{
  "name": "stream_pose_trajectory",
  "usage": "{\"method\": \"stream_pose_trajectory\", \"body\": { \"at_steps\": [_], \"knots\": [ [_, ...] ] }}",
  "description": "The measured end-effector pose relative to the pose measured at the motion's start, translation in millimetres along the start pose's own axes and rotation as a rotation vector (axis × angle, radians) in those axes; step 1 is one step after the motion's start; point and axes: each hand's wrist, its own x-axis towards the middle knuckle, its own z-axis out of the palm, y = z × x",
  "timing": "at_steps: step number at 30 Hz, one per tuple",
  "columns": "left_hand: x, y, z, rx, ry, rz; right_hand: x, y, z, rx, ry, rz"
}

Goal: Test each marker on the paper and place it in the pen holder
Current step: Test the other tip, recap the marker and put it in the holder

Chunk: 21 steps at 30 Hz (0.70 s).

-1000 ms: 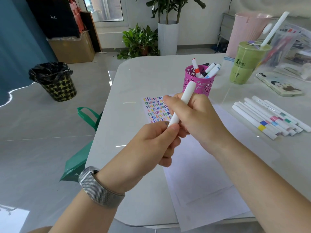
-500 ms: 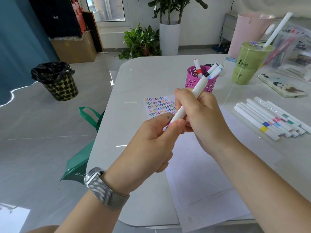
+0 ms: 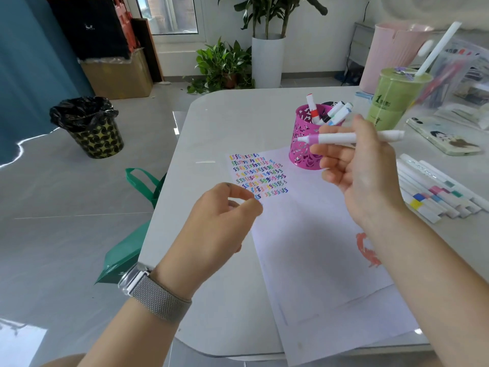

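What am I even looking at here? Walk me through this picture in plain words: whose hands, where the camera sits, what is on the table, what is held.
No machine here: a person wears a wide-angle camera on the head, looking down at their own bare hands. The right hand holds a white marker with a lilac band level above the table. The left hand, with a mesh-band watch on its wrist, has loosely curled fingers; whether it holds anything is unclear. On the pale rounded table lie white paper with rows of coloured squiggles, a pink perforated pen holder with markers in it, a row of white markers, a green drink cup and a phone.
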Motion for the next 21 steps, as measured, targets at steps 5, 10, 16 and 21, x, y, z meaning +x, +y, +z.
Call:
{"method": "stream_pose_trajectory", "body": {
  "at_steps": [5,10,16,21],
  "knots": [
    [-0.2,-5.0,3.0,0.097,-0.022,-0.03,5.2,19.2,1.3,-0.209,-0.071,-0.086],
    [3.6,-12.0,6.8,0.227,0.001,0.104,12.2,44.0,4.7,-0.486,-0.122,-0.122],
    [6.3,-14.3,2.8,0.281,-0.031,0.068,17.1,64.1,6.7,-0.584,-0.177,-0.145],
    [6.4,-12.2,1.4,0.275,-0.025,0.069,23.6,74.7,3.0,-0.653,-0.123,-0.255]
  ]
}}
